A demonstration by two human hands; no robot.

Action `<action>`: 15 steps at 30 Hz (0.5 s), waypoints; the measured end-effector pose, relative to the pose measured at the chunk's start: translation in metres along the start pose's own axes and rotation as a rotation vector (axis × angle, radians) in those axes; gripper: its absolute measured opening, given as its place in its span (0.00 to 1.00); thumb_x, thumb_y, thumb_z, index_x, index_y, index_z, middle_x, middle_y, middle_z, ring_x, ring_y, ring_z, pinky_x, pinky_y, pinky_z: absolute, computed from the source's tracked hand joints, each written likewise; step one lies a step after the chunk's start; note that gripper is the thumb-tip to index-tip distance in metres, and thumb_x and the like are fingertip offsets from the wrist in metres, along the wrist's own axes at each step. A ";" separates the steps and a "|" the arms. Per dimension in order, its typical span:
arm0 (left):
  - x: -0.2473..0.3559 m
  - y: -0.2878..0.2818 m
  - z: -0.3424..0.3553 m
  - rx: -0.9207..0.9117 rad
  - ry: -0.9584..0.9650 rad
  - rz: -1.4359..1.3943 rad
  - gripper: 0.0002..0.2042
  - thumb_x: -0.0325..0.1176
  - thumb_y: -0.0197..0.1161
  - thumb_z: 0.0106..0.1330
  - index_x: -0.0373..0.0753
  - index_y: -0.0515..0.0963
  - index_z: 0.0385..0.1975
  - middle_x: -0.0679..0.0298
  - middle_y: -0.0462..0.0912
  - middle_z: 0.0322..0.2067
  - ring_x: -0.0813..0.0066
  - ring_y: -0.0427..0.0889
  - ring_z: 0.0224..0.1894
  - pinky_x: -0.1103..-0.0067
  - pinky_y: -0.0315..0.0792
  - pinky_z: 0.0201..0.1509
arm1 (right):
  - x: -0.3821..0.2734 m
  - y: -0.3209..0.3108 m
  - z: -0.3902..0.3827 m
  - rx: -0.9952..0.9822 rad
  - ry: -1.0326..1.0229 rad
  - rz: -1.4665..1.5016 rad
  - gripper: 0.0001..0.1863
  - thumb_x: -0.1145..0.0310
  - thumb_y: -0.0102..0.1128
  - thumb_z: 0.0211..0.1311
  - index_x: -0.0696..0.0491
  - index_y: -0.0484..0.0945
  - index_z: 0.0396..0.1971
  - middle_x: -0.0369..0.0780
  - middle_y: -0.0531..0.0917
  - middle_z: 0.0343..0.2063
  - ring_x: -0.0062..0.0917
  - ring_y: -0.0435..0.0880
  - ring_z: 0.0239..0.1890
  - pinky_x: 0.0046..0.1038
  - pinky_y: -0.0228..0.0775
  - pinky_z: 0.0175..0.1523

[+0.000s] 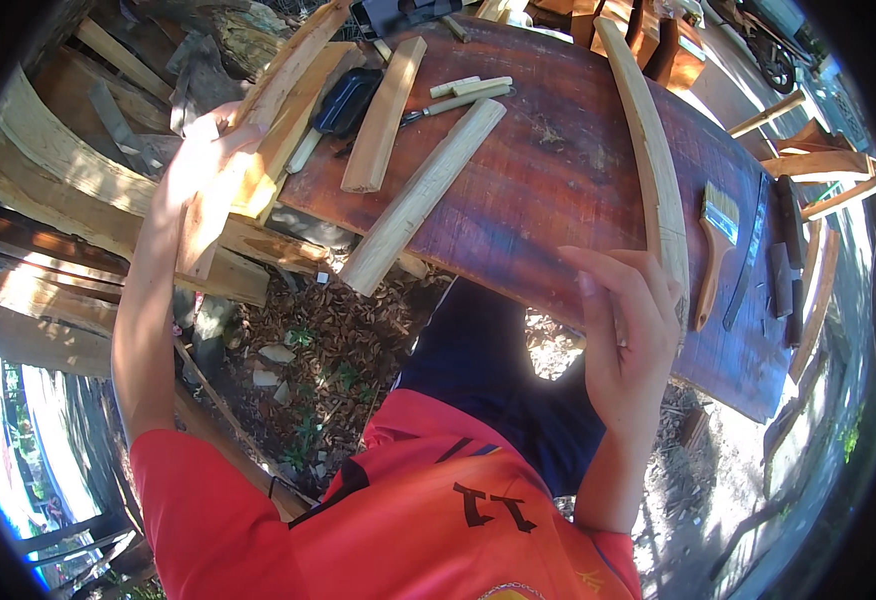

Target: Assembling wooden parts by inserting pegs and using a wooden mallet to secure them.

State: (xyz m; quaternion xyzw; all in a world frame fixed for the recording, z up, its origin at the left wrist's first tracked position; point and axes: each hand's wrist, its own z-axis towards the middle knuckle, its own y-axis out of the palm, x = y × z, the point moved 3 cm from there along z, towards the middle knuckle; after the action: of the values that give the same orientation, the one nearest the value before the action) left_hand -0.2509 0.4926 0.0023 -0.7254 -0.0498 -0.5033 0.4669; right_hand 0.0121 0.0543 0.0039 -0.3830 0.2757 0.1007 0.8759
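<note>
**Worn tabletop in broken sun, timber to either side**

Far left, we note stacked timber point(48, 170), rough slabs and planks crossed by bright patches of sunlight. Our left hand point(213, 140) is closed around a long wooden plank point(280, 75), which slants along the left end of the table point(558, 190). Just beside it lies a yellowish board point(303, 108). Below, leaf litter point(343, 320) covers the ground, a few green sprigs in it.

The tabletop: reddish brown, scuffed, partly shaded. On its left part we log a dark case point(348, 102), then a squared block point(386, 125), then a pale squared stick point(423, 195) whose near end juts past the table edge. Light-handled tools point(478, 95) lie near the stick's far end.

Right of centre, our right hand point(636, 310) hangs by the near edge, fingers loosely bent, nothing visible in them. A long pale strip point(648, 130) runs across the table behind it; whether the two touch, we cannot tell. Farther right: a paintbrush point(719, 225), bristles away from us, a narrow dark strip point(748, 250) and dark cylinders point(781, 270). Past the table, a wheel point(778, 72) and more cut wood point(823, 165), partly in glare.
</note>
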 end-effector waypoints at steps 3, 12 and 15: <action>0.008 0.006 -0.006 -0.053 -0.015 -0.084 0.20 0.36 0.71 0.72 0.31 0.82 0.58 0.68 0.85 0.37 0.83 0.80 0.38 0.81 0.76 0.44 | 0.000 -0.002 -0.003 0.001 0.000 0.007 0.13 0.77 0.65 0.70 0.47 0.89 0.49 0.34 0.84 0.35 0.25 0.78 0.36 0.30 0.57 0.50; 0.032 0.027 -0.013 -0.013 0.054 -0.171 0.25 0.36 0.72 0.72 0.27 0.78 0.62 0.59 0.88 0.45 0.79 0.85 0.43 0.80 0.80 0.47 | -0.004 -0.012 -0.010 0.009 -0.001 0.007 0.12 0.76 0.65 0.70 0.48 0.89 0.49 0.34 0.83 0.34 0.25 0.79 0.37 0.30 0.57 0.51; 0.032 0.026 -0.014 0.040 0.027 -0.112 0.26 0.37 0.73 0.71 0.27 0.76 0.63 0.57 0.87 0.48 0.76 0.86 0.45 0.78 0.81 0.49 | -0.006 -0.016 -0.014 0.006 0.005 0.019 0.12 0.76 0.65 0.70 0.49 0.89 0.50 0.34 0.83 0.34 0.26 0.80 0.37 0.30 0.57 0.52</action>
State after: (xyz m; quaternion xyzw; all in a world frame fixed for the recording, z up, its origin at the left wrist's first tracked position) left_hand -0.2310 0.4549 0.0114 -0.7050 -0.0940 -0.5374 0.4531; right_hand 0.0079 0.0333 0.0091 -0.3779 0.2820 0.1073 0.8753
